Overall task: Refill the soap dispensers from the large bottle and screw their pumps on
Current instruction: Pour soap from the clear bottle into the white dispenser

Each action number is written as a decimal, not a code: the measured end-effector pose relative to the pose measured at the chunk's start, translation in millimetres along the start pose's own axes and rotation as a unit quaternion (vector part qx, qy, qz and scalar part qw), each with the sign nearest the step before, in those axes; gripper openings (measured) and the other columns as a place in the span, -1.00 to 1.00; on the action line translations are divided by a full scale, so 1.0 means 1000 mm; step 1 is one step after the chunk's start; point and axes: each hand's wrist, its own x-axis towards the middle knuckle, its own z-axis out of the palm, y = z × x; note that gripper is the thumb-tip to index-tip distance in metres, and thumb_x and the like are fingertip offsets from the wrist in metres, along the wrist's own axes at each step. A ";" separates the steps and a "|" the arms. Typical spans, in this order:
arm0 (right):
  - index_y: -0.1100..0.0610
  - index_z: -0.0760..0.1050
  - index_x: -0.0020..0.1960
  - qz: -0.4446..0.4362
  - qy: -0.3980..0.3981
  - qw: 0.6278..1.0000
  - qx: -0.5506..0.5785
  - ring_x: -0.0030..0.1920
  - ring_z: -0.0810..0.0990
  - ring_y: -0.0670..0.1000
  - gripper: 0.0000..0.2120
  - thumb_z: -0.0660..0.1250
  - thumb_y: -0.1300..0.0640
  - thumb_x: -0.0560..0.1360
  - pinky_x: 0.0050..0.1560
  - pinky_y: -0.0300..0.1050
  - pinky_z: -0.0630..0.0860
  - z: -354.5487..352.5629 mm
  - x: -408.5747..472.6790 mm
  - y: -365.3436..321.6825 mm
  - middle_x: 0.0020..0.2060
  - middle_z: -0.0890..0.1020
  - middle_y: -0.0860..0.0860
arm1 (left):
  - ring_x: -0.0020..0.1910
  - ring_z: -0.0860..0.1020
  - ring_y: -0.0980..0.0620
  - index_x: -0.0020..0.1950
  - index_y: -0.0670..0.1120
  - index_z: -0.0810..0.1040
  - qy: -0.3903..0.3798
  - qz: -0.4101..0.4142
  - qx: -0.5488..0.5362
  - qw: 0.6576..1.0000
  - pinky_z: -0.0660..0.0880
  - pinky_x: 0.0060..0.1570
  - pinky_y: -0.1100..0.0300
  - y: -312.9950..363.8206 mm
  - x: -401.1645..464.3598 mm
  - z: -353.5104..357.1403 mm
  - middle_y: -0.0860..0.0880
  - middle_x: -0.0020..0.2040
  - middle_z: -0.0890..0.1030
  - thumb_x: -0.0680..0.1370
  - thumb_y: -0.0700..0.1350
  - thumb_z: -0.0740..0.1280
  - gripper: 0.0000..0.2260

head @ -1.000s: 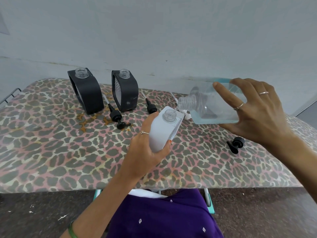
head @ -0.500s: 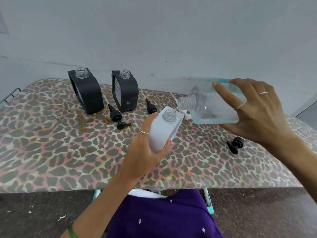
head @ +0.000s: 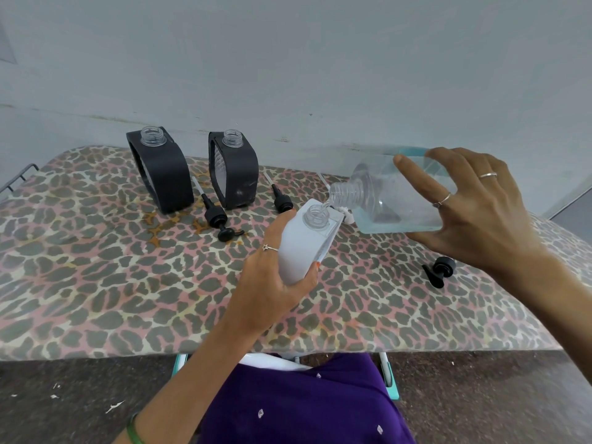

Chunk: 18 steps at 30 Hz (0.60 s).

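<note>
My left hand point(head: 272, 283) grips a white soap dispenser point(head: 304, 243), held tilted above the board with its clear neck open. My right hand point(head: 474, 213) holds the large clear bottle point(head: 384, 200) on its side, with pale blue liquid pooled along its lower wall. The bottle's mouth sits just over the dispenser's neck and a thin stream runs into it. Two black dispensers point(head: 161, 173) point(head: 235, 171) stand uncapped at the back left. Black pumps lie on the cover: one point(head: 217, 217) between the black dispensers, one point(head: 280, 200) right of them, one point(head: 440, 270) under my right wrist.
Everything rests on an ironing board with a leopard-print cover point(head: 96, 283), set against a pale wall. A white pump part point(head: 347, 216) shows behind the white dispenser. A rusty stain point(head: 153, 225) marks the cover near the left black dispenser. Dark floor lies below the front edge.
</note>
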 end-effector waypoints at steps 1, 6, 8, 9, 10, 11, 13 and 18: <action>0.01 0.25 0.45 0.000 0.000 1.000 0.000 0.11 0.51 0.31 -0.39 0.02 -0.33 0.54 0.01 0.22 0.42 0.000 0.000 0.000 0.14 0.53 0.29 | 0.14 0.41 0.25 0.45 -0.13 0.24 0.000 0.001 0.001 1.000 0.41 0.04 0.54 0.000 0.000 0.000 0.07 0.23 0.42 0.45 -0.05 0.47 -0.34; 0.01 0.24 0.46 -0.001 0.000 1.000 -0.004 0.11 0.51 0.32 -0.39 0.04 -0.33 0.54 0.02 0.22 0.42 -0.001 0.000 0.000 0.14 0.53 0.29 | 0.14 0.41 0.25 0.45 -0.13 0.24 0.001 0.002 -0.002 1.000 0.40 0.04 0.55 0.001 0.000 0.000 0.07 0.23 0.42 0.45 -0.01 0.42 -0.35; 0.01 0.24 0.46 -0.001 -0.002 1.000 -0.004 0.11 0.51 0.32 -0.38 0.04 -0.33 0.54 0.03 0.22 0.42 -0.001 0.000 0.001 0.15 0.52 0.29 | 0.13 0.41 0.25 0.45 -0.14 0.24 0.002 0.002 0.000 1.000 0.40 0.04 0.55 0.001 0.000 0.000 0.07 0.23 0.42 0.45 -0.03 0.45 -0.35; 0.01 0.24 0.46 -0.001 -0.003 1.000 -0.004 0.11 0.51 0.32 -0.38 0.03 -0.33 0.54 0.03 0.22 0.42 -0.001 0.000 0.001 0.15 0.52 0.30 | 0.13 0.41 0.26 0.45 -0.14 0.24 0.003 0.002 0.001 1.000 0.40 0.04 0.55 0.001 0.000 0.000 0.07 0.23 0.42 0.45 -0.06 0.47 -0.34; 0.01 0.24 0.46 -0.001 -0.004 1.000 -0.004 0.11 0.51 0.32 -0.38 0.03 -0.33 0.54 0.03 0.22 0.42 -0.001 0.000 0.000 0.15 0.52 0.30 | 0.13 0.41 0.26 0.45 -0.14 0.24 0.002 0.003 0.003 1.000 0.40 0.03 0.56 0.001 0.000 0.000 0.07 0.23 0.42 0.44 -0.08 0.48 -0.33; 0.01 0.24 0.46 -0.001 -0.005 1.000 -0.004 0.11 0.51 0.32 -0.38 0.04 -0.32 0.54 0.03 0.22 0.42 0.000 0.000 0.000 0.15 0.52 0.29 | 0.12 0.41 0.27 0.45 -0.13 0.24 0.002 0.005 0.004 1.000 0.40 0.02 0.57 0.001 0.000 0.000 0.07 0.22 0.42 0.44 -0.10 0.49 -0.33; 0.00 0.23 0.46 -0.001 -0.003 1.000 -0.007 0.11 0.52 0.32 -0.38 0.12 -0.31 0.51 0.03 0.22 0.42 0.000 0.000 0.000 0.15 0.52 0.29 | 0.11 0.40 0.32 0.45 -0.11 0.23 0.002 0.005 -0.001 1.000 0.40 0.00 0.57 0.001 0.000 0.000 0.10 0.20 0.41 0.44 -0.11 0.47 -0.34; -0.01 0.21 0.48 0.002 -0.005 1.000 -0.011 0.09 0.52 0.32 -0.30 0.27 -0.27 0.44 0.02 0.22 0.43 0.001 -0.001 0.000 0.14 0.52 0.28 | 0.12 0.40 0.48 0.44 -0.01 0.20 -0.003 0.001 -0.020 1.000 0.41 -0.06 0.57 0.002 0.002 -0.002 0.24 0.18 0.39 0.44 -0.13 0.47 -0.33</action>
